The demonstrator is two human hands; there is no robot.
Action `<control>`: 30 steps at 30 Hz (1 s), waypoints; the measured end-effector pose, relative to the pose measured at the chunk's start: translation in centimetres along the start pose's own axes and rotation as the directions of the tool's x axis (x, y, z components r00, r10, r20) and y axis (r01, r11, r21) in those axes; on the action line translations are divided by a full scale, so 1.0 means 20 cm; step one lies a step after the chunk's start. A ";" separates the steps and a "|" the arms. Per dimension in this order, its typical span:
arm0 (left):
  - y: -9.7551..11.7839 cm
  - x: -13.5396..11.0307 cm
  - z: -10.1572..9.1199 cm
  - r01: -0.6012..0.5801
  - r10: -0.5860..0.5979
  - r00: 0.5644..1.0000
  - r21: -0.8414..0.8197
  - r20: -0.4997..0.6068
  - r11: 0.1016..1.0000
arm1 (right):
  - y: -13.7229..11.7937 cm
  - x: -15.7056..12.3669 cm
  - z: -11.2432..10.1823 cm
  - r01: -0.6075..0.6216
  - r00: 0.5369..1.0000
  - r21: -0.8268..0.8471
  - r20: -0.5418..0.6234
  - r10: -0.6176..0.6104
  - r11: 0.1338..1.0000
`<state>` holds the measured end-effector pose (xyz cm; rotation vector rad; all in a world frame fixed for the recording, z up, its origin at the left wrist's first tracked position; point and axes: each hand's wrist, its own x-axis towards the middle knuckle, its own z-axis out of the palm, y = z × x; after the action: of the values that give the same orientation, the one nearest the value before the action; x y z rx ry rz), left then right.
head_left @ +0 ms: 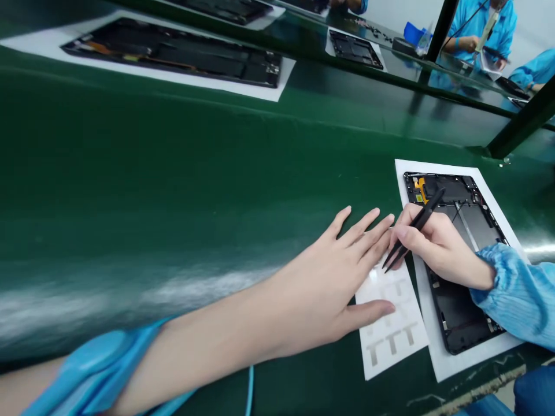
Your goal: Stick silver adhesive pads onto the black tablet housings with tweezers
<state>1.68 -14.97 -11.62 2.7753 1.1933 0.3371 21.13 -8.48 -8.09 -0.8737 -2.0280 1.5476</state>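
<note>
My right hand [427,240] grips black tweezers [422,218], tips pointing down at a white sheet of T-shaped stickers [392,341]. The tips stand slightly apart; whether they touch the sheet I cannot tell. Fingers spread, my left hand [347,277] lies over the sheet's left and upper part, hiding some of it. Under my right wrist and sleeve is an opened tablet housing [462,326], black with an orange flex cable [420,188] near its top. It rests on a white paper sheet [446,367].
A shelf [368,92] runs along the back, with more opened tablet housings [182,55] in view behind on white paper. Dark posts [524,115] rise at the right. Co-workers in blue sleeves [466,29] sit across. The green table's front edge [485,387] is worn.
</note>
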 end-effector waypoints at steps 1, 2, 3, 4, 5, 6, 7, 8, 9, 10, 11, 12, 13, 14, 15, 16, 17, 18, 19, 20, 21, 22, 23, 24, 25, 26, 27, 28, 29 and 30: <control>0.00 0.00 0.00 0.001 -0.001 1.000 -0.007 0.004 1.000 | 0.00 -0.01 0.01 0.016 1.000 -0.029 -0.013 -0.016 0.999; 0.00 0.00 0.00 0.003 -0.002 1.000 -0.017 0.011 1.000 | 0.00 -0.01 0.01 0.027 0.999 -0.051 -0.021 -0.028 0.998; 0.00 0.00 -0.01 0.006 -0.005 1.000 -0.027 0.018 1.000 | -0.01 -0.01 0.02 0.034 0.999 -0.066 -0.027 -0.036 0.997; 0.00 0.01 -0.01 0.011 -0.010 1.000 -0.036 0.022 0.999 | -0.01 -0.01 0.02 0.037 0.999 -0.081 -0.031 -0.040 0.996; 0.01 0.01 -0.02 0.016 -0.015 1.000 -0.047 0.022 0.999 | -0.02 0.00 0.02 0.040 0.999 -0.096 -0.031 -0.043 0.995; 0.01 0.01 -0.02 0.020 -0.019 1.000 -0.055 0.023 0.998 | -0.02 0.00 0.02 0.042 0.999 -0.111 -0.030 -0.046 0.993; 0.01 0.01 -0.02 0.023 -0.022 0.999 -0.060 0.024 0.998 | -0.02 0.00 0.02 0.044 0.998 -0.126 -0.028 -0.048 0.991; 0.01 0.01 -0.02 0.026 -0.025 0.999 -0.062 0.025 0.998 | -0.03 0.01 0.02 0.047 0.998 -0.140 -0.024 -0.050 0.989; 0.00 0.01 -0.02 0.029 -0.027 0.999 -0.061 0.027 0.998 | -0.03 0.01 0.02 0.047 0.999 -0.152 -0.020 -0.050 0.987; 0.00 0.01 -0.02 0.028 -0.026 0.999 -0.056 0.026 0.998 | -0.03 0.01 0.02 0.045 0.999 -0.163 -0.019 -0.049 0.986; 0.00 0.01 -0.02 0.024 -0.022 0.999 -0.049 0.028 0.999 | -0.03 0.01 0.02 0.044 0.999 -0.172 -0.019 -0.048 0.984; 0.00 0.01 -0.02 0.019 -0.018 0.999 -0.043 0.029 0.999 | -0.03 0.01 0.01 0.042 0.999 -0.177 -0.019 -0.046 0.983; 0.00 0.01 -0.02 0.013 -0.012 1.000 -0.039 0.027 0.999 | -0.03 0.01 0.01 0.041 0.999 -0.175 -0.018 -0.044 0.984; 0.00 0.01 -0.02 0.011 -0.010 1.000 -0.038 0.027 0.999 | -0.03 0.01 0.01 0.041 0.999 -0.168 -0.013 -0.044 0.985; 0.00 0.02 -0.02 0.010 -0.009 1.000 -0.039 0.024 0.999 | -0.03 0.01 0.01 0.048 0.999 -0.160 -0.006 -0.050 0.986; 0.00 0.02 -0.03 0.010 -0.009 1.000 -0.041 0.024 0.999 | -0.03 0.00 0.01 0.060 0.998 -0.156 0.002 -0.061 0.986; 0.01 0.02 -0.03 0.013 -0.012 1.000 -0.046 0.028 0.999 | -0.03 0.01 0.01 0.077 0.997 -0.160 0.008 -0.076 0.984; 0.01 0.02 -0.04 0.018 -0.016 0.999 -0.051 0.032 0.999 | -0.03 0.01 0.01 0.094 0.996 -0.172 0.015 -0.092 0.981; 0.01 0.03 -0.04 0.022 -0.020 0.999 -0.057 0.039 0.998 | -0.03 0.01 0.01 0.106 0.994 -0.185 0.023 -0.104 0.977; 0.01 0.03 -0.04 0.028 -0.025 0.999 -0.063 0.048 0.998 | -0.03 0.01 0.01 0.111 0.994 -0.195 0.033 -0.107 0.974; 0.01 0.03 -0.04 0.034 -0.030 0.998 -0.070 0.056 0.997 | -0.03 0.02 0.01 0.107 0.994 -0.194 0.041 -0.101 0.975; 0.01 0.03 -0.04 0.040 -0.035 0.998 -0.075 0.058 0.996 | -0.04 0.02 0.02 0.092 0.995 -0.173 0.047 -0.085 0.981; 0.00 0.03 -0.04 0.040 -0.036 0.998 -0.076 0.053 0.996 | -0.05 0.01 0.02 0.073 0.997 -0.129 0.044 -0.068 0.989; 0.00 0.03 -0.03 0.035 -0.031 0.998 -0.074 0.048 0.997 | -0.07 0.00 0.01 0.055 0.998 -0.069 0.029 -0.053 0.996; -0.01 0.03 -0.02 0.029 -0.025 0.999 -0.069 0.048 0.997 | -0.10 -0.02 0.01 0.043 0.999 -0.004 0.002 -0.043 0.999; -0.02 0.02 -0.01 0.022 -0.020 0.999 -0.061 0.044 0.998 | -0.13 -0.05 0.00 0.039 0.998 0.051 -0.040 -0.037 0.998; -0.04 0.01 -0.01 0.014 -0.012 0.999 -0.053 0.038 0.998 | -0.16 -0.09 -0.01 0.044 0.995 0.081 -0.096 -0.036 0.996; -0.05 0.01 0.00 0.006 -0.005 1.000 -0.044 0.025 0.999 | -0.19 -0.14 -0.02 0.054 0.987 0.074 -0.155 -0.042 0.996; -0.06 0.00 0.00 -0.005 0.006 1.000 -0.036 0.012 0.999 | -0.21 -0.20 -0.03 0.064 0.974 0.032 -0.218 -0.056 0.997; -0.07 -0.01 0.00 -0.024 0.023 1.000 -0.030 -0.018 0.999 | -0.22 -0.27 -0.03 0.070 0.956 -0.026 -0.283 -0.074 0.997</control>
<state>0.55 -14.04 -11.83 2.7679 1.1502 0.3794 24.31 -12.66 -3.49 -0.9564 -1.8460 1.2870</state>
